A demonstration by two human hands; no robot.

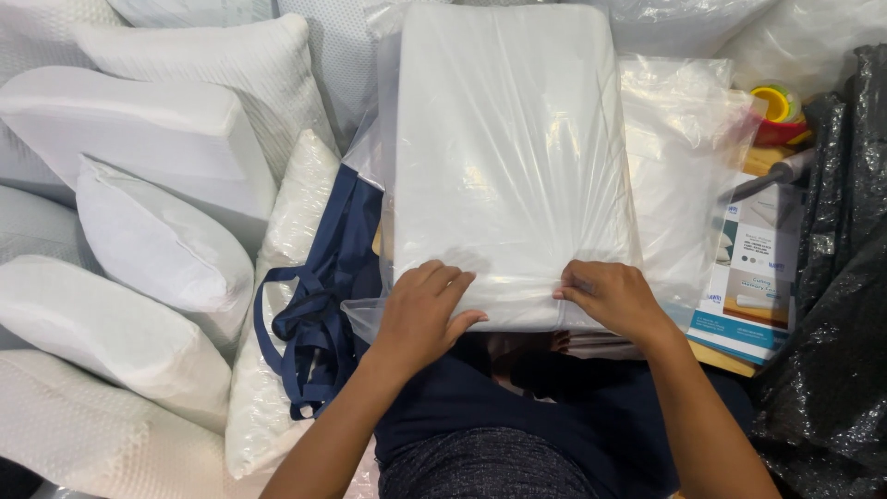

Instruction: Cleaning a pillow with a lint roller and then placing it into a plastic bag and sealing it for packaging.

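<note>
At nine o'clock I see a heap of bare white pillows (157, 240), and beside them a navy bag (323, 296) with loose straps. The left hand (420, 314) lies palm down on the near edge of the bagged pillow (504, 157), fingers curled over the plastic, pressing rather than pinching. That pillow fills the centre, its long axis running twelve to six, near end at my lap; it is a white foam slab in a clear wrinkled bag (glossy with glare). The right hand (610, 296) pinches the plastic at the near edge, thumb and fingers together. At three o'clock lie a printed leaflet (753, 286) and black plastic sheeting (832, 277).
</note>
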